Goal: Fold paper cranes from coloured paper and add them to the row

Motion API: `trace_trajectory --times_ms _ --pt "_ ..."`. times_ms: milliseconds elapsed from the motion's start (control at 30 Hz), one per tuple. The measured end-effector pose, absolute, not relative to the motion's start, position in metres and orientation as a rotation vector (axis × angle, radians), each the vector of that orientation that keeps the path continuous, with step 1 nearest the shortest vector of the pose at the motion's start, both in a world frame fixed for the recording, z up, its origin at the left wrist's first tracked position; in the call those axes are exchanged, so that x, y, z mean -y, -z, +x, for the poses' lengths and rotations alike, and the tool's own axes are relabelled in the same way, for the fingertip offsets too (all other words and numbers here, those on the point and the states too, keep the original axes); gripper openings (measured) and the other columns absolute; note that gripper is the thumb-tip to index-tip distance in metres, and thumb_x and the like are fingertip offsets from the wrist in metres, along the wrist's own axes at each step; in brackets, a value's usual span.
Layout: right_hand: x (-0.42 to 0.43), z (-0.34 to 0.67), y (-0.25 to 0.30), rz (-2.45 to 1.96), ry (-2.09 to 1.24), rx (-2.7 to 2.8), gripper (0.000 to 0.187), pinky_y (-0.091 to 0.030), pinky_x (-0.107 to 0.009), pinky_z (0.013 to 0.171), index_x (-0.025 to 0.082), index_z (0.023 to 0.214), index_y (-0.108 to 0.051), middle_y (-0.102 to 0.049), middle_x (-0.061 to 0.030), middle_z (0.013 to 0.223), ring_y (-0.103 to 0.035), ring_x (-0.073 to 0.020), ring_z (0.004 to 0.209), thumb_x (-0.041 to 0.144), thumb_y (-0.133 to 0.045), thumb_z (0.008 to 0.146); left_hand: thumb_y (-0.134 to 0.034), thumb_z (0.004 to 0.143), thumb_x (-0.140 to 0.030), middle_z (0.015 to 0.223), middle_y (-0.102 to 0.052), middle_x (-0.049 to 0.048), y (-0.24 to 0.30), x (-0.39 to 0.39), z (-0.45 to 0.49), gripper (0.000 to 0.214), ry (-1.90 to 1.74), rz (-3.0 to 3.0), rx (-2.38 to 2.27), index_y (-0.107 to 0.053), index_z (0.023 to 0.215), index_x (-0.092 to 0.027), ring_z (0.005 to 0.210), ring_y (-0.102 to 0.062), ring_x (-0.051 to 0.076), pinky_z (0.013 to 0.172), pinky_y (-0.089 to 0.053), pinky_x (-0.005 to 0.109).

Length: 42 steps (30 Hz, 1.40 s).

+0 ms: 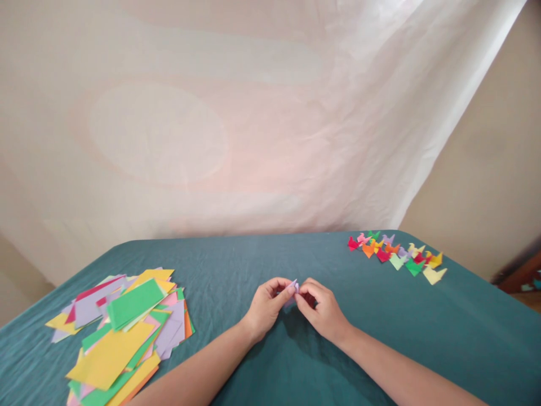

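Observation:
Between my two hands, just above the middle of the table, is a small folded piece of lilac paper [295,286]. My left hand [270,307] pinches it with thumb and forefinger from the left, and a pointed tip sticks up past the thumb. From the right, my right hand [319,310] has its fingertips closed on the paper's other side. Most of the paper is covered by my fingers, so its full shape cannot be made out.
A loose heap of coloured paper sheets [114,355] lies on the left of the green-covered table [228,259]. Several small folded paper birds [414,267] stand in rows at the far right. A pale cloth [253,141] hangs behind the table.

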State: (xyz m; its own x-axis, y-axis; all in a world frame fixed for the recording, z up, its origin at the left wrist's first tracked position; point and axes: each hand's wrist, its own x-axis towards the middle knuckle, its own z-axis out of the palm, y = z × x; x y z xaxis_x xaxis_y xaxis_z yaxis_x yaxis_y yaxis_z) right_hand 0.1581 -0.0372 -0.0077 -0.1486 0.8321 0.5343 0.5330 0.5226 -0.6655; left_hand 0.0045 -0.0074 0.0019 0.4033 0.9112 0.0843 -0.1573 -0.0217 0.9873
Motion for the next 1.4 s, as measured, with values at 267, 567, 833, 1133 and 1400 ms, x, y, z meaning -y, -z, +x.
trace_trajectory --times_ms 267,567,833,1133,1400 --pt "0.0365 0.1607 0.0055 -1.106 -0.422 1.745 0.016 -0.04 -0.024 0.059 0.018 0.075 -0.055 -0.05 -0.0009 0.072 -0.049 -0.0119 0.062 0.024 -0.045 0.087 -0.065 0.072 -0.043 0.069 -0.058 0.0002 -0.0006 0.0062 0.0042 0.03 -0.992 1.317 -0.797 -0.062 0.078 -0.013 0.062 -0.049 0.011 0.062 -0.039 0.021" --pt "0.0364 0.1616 0.0069 -1.098 -0.407 1.672 0.012 -0.043 -0.024 0.058 0.018 0.08 -0.057 -0.053 -0.0019 0.076 -0.051 -0.012 0.062 0.025 -0.048 0.086 -0.066 0.071 -0.044 0.069 -0.059 0.001 0.002 0.0051 0.0035 0.032 -0.971 1.324 -0.807 -0.063 0.079 -0.013 0.062 -0.049 0.011 0.062 -0.039 0.021" --pt "0.0353 0.1611 0.0081 -1.104 -0.381 1.665 0.011 -0.044 -0.024 0.055 0.019 0.082 -0.059 -0.055 -0.0026 0.076 -0.051 -0.0117 0.059 0.025 -0.05 0.084 -0.065 0.073 -0.042 0.071 -0.06 0.0013 0.0027 0.0056 0.0031 0.03 -0.968 1.329 -0.795 -0.063 0.08 -0.013 0.063 -0.05 0.011 0.063 -0.039 0.021" --pt "0.0346 0.1619 0.0085 -1.136 -0.331 1.648 0.011 -0.043 -0.024 0.056 0.019 0.077 -0.058 -0.054 -0.002 0.073 -0.051 -0.012 0.059 0.024 -0.05 0.083 -0.066 0.071 -0.042 0.069 -0.059 0.0009 0.0034 0.0055 0.0038 0.03 -0.974 1.341 -0.797 -0.063 0.079 -0.013 0.063 -0.049 0.011 0.062 -0.039 0.021" --pt "0.036 0.1625 0.0052 -1.124 -0.336 1.645 0.01 -0.043 -0.024 0.056 0.019 0.078 -0.056 -0.054 -0.002 0.074 -0.05 -0.012 0.06 0.022 -0.049 0.084 -0.067 0.071 -0.042 0.07 -0.059 0.0012 0.0041 0.0054 0.0033 0.03 -0.968 1.351 -0.791 -0.062 0.079 -0.013 0.063 -0.049 0.011 0.062 -0.039 0.021"
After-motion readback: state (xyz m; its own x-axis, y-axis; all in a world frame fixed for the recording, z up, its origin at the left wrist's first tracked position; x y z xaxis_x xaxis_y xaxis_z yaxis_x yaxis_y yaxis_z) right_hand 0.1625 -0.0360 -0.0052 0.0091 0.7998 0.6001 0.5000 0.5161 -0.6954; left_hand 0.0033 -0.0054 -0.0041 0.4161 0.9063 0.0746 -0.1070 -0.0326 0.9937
